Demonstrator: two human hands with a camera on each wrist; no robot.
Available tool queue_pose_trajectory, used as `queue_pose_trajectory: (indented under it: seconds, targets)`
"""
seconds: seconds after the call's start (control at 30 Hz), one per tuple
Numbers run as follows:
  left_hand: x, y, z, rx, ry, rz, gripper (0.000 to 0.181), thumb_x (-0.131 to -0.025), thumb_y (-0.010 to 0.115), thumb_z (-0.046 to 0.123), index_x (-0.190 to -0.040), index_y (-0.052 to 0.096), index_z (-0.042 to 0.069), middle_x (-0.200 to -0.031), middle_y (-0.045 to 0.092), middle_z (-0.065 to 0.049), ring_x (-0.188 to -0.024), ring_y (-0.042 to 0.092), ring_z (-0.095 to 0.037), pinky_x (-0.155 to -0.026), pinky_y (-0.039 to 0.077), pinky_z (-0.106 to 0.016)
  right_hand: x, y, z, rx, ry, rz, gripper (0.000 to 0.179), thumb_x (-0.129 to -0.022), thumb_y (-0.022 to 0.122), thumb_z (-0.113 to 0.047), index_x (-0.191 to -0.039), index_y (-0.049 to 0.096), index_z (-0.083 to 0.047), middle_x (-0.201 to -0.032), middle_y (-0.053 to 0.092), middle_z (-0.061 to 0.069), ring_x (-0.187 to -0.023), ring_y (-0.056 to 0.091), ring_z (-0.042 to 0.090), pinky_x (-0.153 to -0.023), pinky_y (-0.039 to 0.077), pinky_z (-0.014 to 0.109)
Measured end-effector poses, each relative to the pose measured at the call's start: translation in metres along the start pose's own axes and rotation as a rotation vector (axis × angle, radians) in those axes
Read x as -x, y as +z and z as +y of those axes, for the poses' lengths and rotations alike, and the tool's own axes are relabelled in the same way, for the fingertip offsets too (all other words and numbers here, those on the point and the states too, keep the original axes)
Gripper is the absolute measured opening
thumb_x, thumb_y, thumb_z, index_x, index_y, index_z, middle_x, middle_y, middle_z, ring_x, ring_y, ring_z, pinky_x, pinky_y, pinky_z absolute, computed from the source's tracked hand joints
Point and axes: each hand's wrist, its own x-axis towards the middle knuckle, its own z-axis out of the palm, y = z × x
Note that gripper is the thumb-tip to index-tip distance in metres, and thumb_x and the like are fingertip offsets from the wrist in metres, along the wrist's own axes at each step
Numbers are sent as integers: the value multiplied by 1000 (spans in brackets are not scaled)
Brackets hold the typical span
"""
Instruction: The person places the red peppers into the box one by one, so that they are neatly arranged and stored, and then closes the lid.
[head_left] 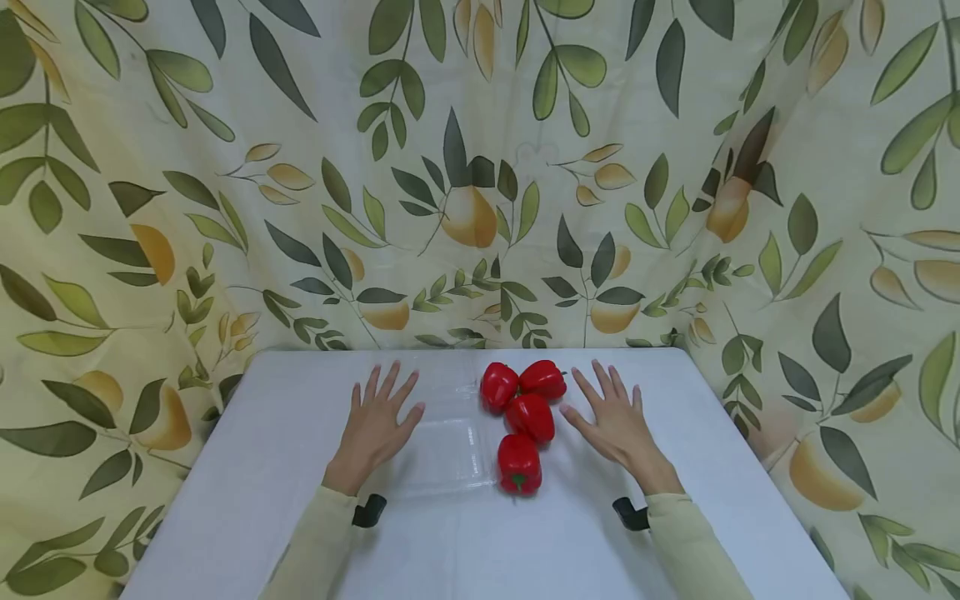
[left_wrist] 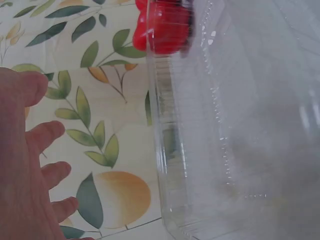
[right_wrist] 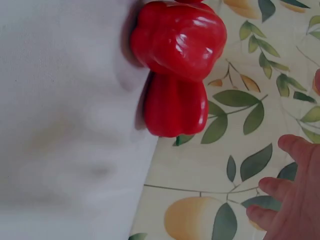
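Four red bell peppers stand in the middle of the white table, three bunched together at the back, such as the bell pepper (head_left: pixel 530 418), and a nearer bell pepper (head_left: pixel 519 465) whose green stem faces me. To their left lies a clear plastic container (head_left: pixel 442 485), its ribbed wall (left_wrist: pixel 161 145) large in the left wrist view. My left hand (head_left: pixel 375 427) hovers by the container's left side, fingers spread, holding nothing. On the other side, my right hand (head_left: pixel 618 423) is spread just right of the peppers, also holding nothing. The right wrist view shows a glossy bell pepper (right_wrist: pixel 180 40) up close.
The white table (head_left: pixel 600 558) has rounded back corners. Behind it and at both sides hangs a curtain (head_left: pixel 480 108) printed with leaves and fruit. Black straps with small black devices (head_left: pixel 369 511) sit at both wrists.
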Motion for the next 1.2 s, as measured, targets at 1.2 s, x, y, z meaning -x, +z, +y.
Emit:
queue_pose_trajectory:
  seconds: [1.2]
  targets:
    - [44,17,-37,224,-72,168,51,-100,52,34,-146,46,14,-157,35,-13,-145,31,-35,-110,39,-61,37,33,-4,-280,-9,42,75,-90,60,-51,-154,32,-21,-160,27,13,-143,32,40,-99,43,71]
